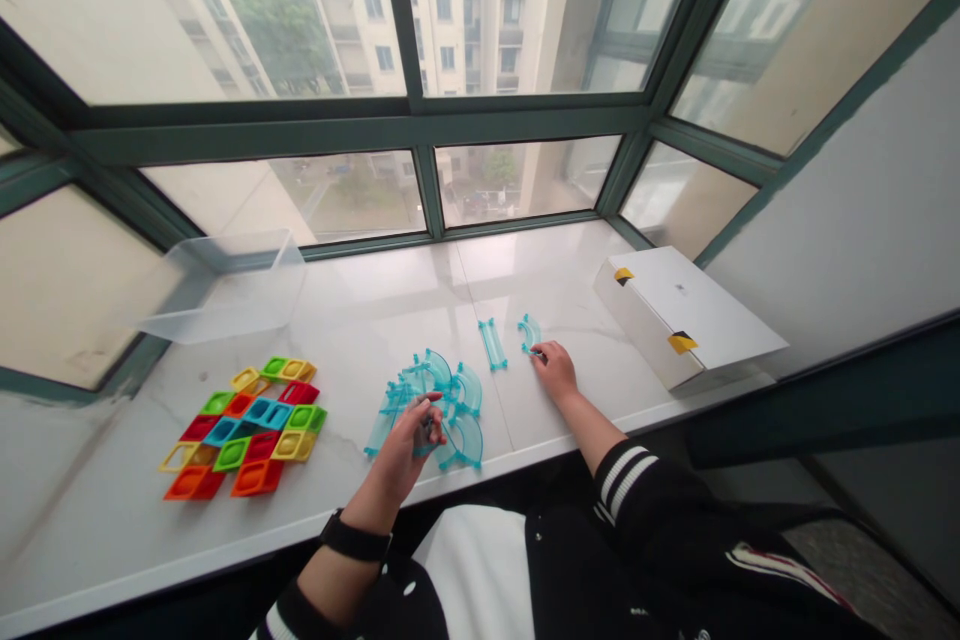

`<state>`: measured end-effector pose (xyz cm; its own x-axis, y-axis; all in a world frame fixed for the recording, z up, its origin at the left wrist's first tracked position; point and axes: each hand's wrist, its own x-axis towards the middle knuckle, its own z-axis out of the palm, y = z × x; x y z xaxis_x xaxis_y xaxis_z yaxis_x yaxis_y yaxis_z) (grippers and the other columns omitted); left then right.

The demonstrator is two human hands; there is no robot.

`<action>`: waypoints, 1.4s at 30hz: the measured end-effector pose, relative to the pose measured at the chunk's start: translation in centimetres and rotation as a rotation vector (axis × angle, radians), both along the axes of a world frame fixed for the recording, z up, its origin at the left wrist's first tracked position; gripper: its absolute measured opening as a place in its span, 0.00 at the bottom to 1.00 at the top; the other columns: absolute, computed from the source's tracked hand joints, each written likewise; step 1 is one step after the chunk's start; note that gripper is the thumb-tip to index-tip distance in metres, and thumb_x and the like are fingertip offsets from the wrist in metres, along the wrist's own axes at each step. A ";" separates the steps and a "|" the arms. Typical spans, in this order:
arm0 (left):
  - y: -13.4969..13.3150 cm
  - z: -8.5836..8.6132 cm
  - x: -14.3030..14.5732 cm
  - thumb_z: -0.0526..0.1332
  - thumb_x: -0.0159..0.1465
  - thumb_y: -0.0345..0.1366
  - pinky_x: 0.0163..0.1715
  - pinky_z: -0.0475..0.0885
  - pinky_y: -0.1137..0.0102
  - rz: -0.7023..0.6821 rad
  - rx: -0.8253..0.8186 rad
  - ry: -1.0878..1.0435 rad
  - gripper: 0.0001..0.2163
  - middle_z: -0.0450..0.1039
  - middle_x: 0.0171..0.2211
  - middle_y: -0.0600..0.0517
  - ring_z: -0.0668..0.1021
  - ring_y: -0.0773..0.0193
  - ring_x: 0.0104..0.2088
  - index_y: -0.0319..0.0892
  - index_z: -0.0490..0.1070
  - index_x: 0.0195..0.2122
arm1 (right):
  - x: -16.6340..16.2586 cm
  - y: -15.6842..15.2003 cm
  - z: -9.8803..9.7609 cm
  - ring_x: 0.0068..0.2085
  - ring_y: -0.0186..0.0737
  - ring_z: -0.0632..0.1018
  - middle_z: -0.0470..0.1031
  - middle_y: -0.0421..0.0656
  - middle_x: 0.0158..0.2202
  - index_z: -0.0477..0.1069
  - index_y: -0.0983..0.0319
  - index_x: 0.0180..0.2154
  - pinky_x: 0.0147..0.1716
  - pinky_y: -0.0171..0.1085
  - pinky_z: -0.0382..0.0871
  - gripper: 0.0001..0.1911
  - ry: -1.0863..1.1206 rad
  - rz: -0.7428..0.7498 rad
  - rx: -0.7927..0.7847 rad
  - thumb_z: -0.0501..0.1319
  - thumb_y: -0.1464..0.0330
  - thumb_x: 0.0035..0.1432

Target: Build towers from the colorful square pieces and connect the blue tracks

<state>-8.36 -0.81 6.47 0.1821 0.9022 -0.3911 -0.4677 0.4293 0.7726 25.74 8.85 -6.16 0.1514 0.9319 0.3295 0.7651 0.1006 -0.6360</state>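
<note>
The right hand pinches the curved track in its fingers. The left hand is over the blue pile; its grasp I cannot tell.

Black jacket, white-striped cuffs, white top, black wristband

Soft daylight is entering through windows beyond the hands, brightening the bench; wide-angle distortion is stretching the edges.
</note>
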 end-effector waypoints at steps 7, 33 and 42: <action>-0.1 -0.2 0.4 0.73 0.61 0.44 0.29 0.74 0.70 0.021 0.005 0.007 0.20 0.72 0.29 0.56 0.70 0.70 0.23 0.40 0.75 0.50 | -0.1 -0.2 0.0 0.45 0.47 0.78 0.81 0.46 0.41 0.81 0.58 0.41 0.51 0.42 0.69 0.07 -0.041 0.016 0.004 0.64 0.71 0.63; -0.4 0.4 0.1 0.68 0.62 0.51 0.26 0.72 0.68 0.111 -0.022 -0.109 0.22 0.67 0.26 0.56 0.69 0.67 0.23 0.38 0.77 0.49 | -0.3 -0.8 0.4 0.41 0.45 0.77 0.73 0.44 0.39 0.82 0.57 0.43 0.47 0.43 0.76 0.10 0.064 -0.051 0.119 0.63 0.67 0.61; -0.3 -0.6 0.6 0.69 0.64 0.47 0.27 0.72 0.70 0.129 0.004 -0.051 0.17 0.71 0.29 0.53 0.72 0.66 0.26 0.40 0.76 0.46 | -3.7 -4.6 6.7 0.38 0.42 0.77 0.74 0.43 0.38 0.77 0.58 0.48 0.40 0.42 0.77 0.11 0.252 0.090 0.280 0.59 0.68 0.67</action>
